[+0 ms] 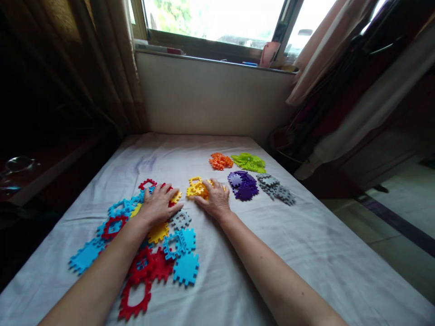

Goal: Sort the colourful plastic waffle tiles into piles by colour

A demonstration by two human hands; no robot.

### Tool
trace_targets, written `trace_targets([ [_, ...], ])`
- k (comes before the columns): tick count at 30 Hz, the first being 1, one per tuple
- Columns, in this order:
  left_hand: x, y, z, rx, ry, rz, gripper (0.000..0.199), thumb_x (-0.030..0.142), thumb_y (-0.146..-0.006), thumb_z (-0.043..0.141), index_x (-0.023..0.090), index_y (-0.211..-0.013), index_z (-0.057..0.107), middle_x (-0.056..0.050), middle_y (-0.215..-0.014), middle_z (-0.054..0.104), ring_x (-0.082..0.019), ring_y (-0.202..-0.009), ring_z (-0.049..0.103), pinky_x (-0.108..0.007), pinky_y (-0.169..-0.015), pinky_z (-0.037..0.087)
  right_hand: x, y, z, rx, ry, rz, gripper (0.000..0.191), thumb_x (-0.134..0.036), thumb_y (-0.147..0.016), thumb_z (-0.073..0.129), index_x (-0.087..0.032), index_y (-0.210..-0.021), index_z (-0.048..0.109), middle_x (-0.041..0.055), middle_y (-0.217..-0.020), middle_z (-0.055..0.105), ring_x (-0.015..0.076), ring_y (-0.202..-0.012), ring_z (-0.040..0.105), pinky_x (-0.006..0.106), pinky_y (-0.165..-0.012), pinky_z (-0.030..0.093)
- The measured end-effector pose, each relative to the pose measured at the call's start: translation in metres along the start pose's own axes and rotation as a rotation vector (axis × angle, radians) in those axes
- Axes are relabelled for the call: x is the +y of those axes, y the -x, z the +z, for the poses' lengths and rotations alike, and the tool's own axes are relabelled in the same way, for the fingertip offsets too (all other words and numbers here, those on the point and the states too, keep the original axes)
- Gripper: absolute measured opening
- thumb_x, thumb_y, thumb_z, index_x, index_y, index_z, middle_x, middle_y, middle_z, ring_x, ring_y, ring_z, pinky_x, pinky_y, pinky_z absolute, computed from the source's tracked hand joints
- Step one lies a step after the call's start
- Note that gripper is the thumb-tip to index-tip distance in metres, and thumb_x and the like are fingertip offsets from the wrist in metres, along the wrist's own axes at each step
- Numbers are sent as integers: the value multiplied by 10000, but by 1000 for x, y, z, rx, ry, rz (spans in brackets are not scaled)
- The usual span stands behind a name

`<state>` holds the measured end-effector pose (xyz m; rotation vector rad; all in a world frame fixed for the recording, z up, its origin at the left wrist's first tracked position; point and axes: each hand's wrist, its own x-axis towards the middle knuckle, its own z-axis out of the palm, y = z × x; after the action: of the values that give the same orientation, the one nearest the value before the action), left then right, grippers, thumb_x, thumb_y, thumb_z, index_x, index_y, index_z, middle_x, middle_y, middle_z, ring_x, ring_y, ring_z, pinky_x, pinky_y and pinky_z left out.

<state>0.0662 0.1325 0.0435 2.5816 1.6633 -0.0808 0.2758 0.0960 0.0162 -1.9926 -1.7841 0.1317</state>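
Toothed plastic tiles in red, blue, yellow and grey [186, 268] form the broadest spread, overlapping on the pale, creased bedsheet [217, 290]. The left hand [159, 203] lies over its far edge, fingers apart; whether it grips anything I cannot tell. Because teeth overlap there, a pulled tile could drag or flip its neighbours.

The right hand [216, 201] curls over a smaller yellow tile pile [195, 189], its grip hidden. A sideways sweep could push yellow pieces into the dark purple tile pile [243, 184] just beside it. The grey tile pile [283, 194], lime-green tile pile [249, 162] and compact orange tile pile [220, 161] sit close enough to mingle if the soft cloth bunches.
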Motion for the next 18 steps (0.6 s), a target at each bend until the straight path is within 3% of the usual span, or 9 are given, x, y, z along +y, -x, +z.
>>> trace_targets([
  [11,1,4,14,125,63,-1,587,540,-869,561,294,-1402,563,-122,-1538,471,-367,-1456,338,-640,-1179,167,-25,-114,41,-9,40,-2,535,-502,-863,607,-304,-1359,575,103,-1484,494,304,-1295,482,545,-1124,231],
  [18,1,5,18,144,88,-3,580,551,-866,573,306,-1392,566,-112,-1543,467,-368,-1465,326,-663,-1186,136,-25,-153,52,-9,53,1,534,-463,-843,639,-281,-1343,588,123,-1466,515,307,-1295,486,542,-1096,280],
])
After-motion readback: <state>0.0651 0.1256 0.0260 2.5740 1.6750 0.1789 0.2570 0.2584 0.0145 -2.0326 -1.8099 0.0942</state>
